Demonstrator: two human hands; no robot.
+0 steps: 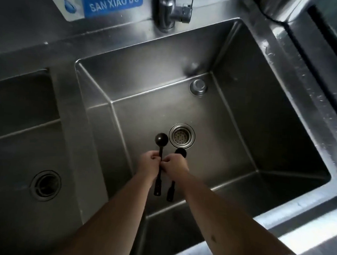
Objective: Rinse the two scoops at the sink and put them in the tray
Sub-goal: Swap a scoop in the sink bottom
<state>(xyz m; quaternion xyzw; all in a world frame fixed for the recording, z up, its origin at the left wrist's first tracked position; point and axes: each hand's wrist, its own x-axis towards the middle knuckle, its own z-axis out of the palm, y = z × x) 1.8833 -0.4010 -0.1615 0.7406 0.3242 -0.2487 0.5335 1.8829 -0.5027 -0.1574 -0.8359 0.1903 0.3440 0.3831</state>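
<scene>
Both scoops held low over the main basin, tap not visibly running.

Your left hand has its fingers closed round the thin stem of the dark, round-bowled plastic scoop. Just beside it, your right hand is curled shut on the second dark long-handled scoop, near the round steel drain strainer of the stainless steel sink. They look light, stiff and likely slick when wet, so grip mid-handle. No tray is in view.
</scene>
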